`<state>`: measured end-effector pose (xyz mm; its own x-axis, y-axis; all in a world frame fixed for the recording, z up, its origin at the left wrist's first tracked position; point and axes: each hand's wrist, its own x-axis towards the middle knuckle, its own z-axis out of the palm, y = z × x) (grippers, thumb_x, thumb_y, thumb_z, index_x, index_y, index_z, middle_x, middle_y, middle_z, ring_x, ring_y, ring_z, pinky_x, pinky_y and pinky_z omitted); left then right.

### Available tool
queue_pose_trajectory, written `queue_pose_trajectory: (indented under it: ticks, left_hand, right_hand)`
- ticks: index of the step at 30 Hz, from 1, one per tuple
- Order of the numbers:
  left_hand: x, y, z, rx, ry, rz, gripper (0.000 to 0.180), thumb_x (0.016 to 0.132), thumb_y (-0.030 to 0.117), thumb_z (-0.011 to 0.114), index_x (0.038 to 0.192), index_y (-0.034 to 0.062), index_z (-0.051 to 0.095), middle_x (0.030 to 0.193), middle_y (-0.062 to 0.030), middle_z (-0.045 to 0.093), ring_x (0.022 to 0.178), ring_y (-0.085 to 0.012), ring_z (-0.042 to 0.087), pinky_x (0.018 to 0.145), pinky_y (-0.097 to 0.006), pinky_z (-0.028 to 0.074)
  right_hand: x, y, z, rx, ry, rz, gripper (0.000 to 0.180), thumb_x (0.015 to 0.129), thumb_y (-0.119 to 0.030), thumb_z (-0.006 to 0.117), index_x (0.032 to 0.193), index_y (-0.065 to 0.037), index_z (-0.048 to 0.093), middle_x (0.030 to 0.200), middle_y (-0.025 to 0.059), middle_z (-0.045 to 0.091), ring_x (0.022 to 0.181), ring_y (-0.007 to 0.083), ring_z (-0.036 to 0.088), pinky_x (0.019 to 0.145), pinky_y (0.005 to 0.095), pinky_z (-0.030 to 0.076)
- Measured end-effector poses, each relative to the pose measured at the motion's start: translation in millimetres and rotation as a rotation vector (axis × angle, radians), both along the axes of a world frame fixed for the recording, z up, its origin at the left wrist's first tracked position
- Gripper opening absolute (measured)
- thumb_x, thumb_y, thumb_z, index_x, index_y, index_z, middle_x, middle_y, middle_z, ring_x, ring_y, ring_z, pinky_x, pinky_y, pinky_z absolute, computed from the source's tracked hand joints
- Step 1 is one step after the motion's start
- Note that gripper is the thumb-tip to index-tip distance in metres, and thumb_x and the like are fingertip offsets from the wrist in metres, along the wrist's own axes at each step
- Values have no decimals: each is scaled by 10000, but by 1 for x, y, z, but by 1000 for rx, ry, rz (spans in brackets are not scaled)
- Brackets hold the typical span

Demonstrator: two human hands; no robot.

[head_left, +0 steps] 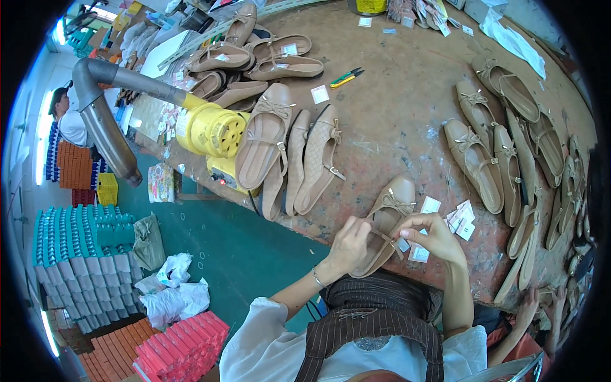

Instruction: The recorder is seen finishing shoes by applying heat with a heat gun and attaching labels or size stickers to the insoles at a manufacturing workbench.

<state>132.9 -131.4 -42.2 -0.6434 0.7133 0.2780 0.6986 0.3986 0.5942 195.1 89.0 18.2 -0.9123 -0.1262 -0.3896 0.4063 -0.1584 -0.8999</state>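
A beige ballet-style shoe point(398, 193) with a bow on its toe rests at the table's near edge, toe pointing away from me. My left hand point(351, 244) is closed at the shoe's left side, gripping its ankle strap. On the other side my right hand point(435, 238) pinches the strap's end between thumb and fingertips, near the buckle; the exact hold is partly hidden. Beside the right hand lie white paper tags point(431, 204), and a small stack of tags point(462, 219) is a little farther right.
Several beige shoes stand left, near a yellow machine point(210, 129) with a metal duct point(95, 102). More shoes point(472, 164) crowd the right. Yellow-handled thread snips point(346, 77) lie mid-table point(401, 121). Another person's hands point(527, 307) work at lower right. Stacked boxes point(181, 347) stand on the floor.
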Motion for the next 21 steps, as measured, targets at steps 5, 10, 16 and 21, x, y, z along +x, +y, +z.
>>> queue_pose_trajectory:
  ticks: [5,10,16,21]
  left_hand:
    - [-6,8,2,304,-554,256,52,891,-8,607,903,2,656,821,-81,662,738,-186,631,654,-307,501]
    - [-15,6,2,416,-894,285,149,960,32,563,1053,-18,669,809,17,612,627,-17,483,525,-178,376]
    - [-16,7,6,381,-1022,187,206,913,-33,603,1111,-45,658,903,-61,637,676,-60,574,596,-187,482]
    - [-19,5,9,400,-1129,219,445,875,-30,659,1291,-47,502,865,-78,683,706,-93,632,648,-215,536]
  right_hand:
    - [4,-14,-27,143,135,-61,147,868,-40,676,1004,3,712,817,69,692,728,110,632,669,269,521]
    - [-7,-38,-29,138,-8,-225,155,854,-50,697,996,9,718,804,74,719,741,92,652,637,250,516]
    - [-5,-48,-48,492,286,-363,122,806,-62,720,918,-15,737,822,105,691,728,192,664,659,307,506]
    - [-5,-50,-50,428,301,-382,125,778,-76,739,891,-25,736,786,109,657,718,233,654,647,329,494]
